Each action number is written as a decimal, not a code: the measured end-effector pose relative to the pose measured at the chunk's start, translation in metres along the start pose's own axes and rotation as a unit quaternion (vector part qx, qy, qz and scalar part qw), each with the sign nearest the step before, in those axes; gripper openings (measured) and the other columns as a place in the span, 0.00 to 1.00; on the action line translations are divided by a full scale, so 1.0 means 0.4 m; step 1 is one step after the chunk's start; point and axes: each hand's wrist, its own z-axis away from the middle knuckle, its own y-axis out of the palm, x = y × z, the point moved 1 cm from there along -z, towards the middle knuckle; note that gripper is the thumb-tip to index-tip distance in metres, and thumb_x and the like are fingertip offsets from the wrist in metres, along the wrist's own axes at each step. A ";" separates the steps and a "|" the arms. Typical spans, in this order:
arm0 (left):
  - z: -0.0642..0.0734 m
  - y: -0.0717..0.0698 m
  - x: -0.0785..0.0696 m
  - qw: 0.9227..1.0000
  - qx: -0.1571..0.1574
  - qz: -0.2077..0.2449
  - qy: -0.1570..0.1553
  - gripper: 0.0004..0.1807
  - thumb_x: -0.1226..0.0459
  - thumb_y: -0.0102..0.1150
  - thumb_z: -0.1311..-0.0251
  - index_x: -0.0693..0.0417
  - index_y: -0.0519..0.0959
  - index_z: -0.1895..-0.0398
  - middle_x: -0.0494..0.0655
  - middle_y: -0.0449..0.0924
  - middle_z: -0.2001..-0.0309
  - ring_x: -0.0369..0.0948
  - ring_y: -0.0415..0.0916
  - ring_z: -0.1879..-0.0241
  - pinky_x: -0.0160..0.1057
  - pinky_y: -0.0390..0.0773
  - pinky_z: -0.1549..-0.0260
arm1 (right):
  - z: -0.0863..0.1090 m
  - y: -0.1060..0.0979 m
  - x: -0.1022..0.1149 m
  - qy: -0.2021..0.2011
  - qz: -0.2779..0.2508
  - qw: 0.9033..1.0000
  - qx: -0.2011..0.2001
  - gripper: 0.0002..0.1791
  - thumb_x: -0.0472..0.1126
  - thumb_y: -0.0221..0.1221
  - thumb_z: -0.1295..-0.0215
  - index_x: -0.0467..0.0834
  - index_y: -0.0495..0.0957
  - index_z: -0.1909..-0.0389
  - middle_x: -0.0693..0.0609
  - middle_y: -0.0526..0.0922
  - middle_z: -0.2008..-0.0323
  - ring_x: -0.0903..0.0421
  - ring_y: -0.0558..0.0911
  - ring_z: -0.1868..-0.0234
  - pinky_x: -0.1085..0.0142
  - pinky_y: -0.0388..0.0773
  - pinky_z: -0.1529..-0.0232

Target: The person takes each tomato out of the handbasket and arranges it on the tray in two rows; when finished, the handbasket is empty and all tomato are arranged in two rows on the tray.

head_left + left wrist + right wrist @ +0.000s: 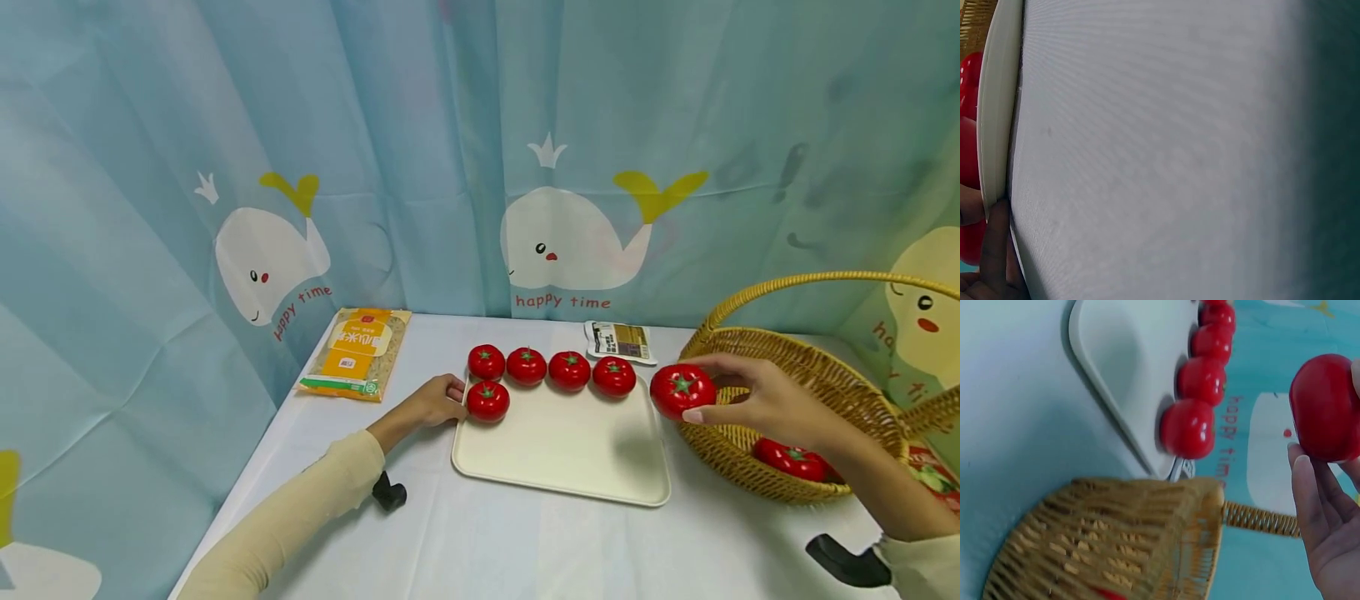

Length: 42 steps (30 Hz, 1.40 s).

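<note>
Tomato, glossy red with a green star-shaped top, is pinched between the thumb and fingers of the person's right hand, raised between the cream tray and the wicker basket. Nearest the person, pale sleeves show on both arms, with black fittings near the wrists, over a white-covered desk. The tray lies beyond, a shadow falling on its right side. The left hand is at its left rim; the left wrist view shows this hand only in part, but thumb and finger appear to pinch that rim. Just beside them, a second tomato sits on the tray, and behind it four more tomatoes line the far edge. To the right, the basket, with its arched handle, holds at least one other tomato. Farther back, an orange-and-yellow packet lies at the left, and a small pouch lies behind the row. Farthest off hangs a blue curtain printed with white whales.
</note>
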 end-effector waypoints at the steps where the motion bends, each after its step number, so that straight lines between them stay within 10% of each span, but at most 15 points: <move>1: 0.000 0.000 0.000 1.000 0.000 0.000 -0.001 0.24 0.70 0.65 0.50 0.63 0.74 0.47 0.51 0.76 0.59 0.41 0.74 0.63 0.32 0.79 0.65 | -0.001 0.004 0.006 0.002 -0.003 1.000 -0.002 0.33 0.46 0.74 0.46 0.42 0.76 0.39 0.44 0.83 0.51 0.73 0.78 0.55 0.68 0.82 0.63; 30: 0.001 -0.001 -0.001 1.000 -0.003 0.000 -0.002 0.23 0.71 0.65 0.49 0.62 0.74 0.47 0.50 0.76 0.59 0.40 0.74 0.63 0.32 0.79 0.65 | -0.043 0.130 0.070 0.028 -0.116 0.993 -0.009 0.31 0.41 0.71 0.42 0.33 0.72 0.41 0.36 0.79 0.46 0.45 0.81 0.50 0.68 0.83 0.60; 42: -0.005 0.000 0.004 1.000 0.000 0.002 0.003 0.24 0.71 0.65 0.51 0.63 0.74 0.47 0.50 0.76 0.59 0.40 0.74 0.62 0.32 0.79 0.65 | -0.069 0.178 0.078 -0.032 -0.176 0.984 -0.007 0.31 0.36 0.68 0.39 0.39 0.72 0.34 0.57 0.78 0.44 0.60 0.83 0.54 0.66 0.85 0.59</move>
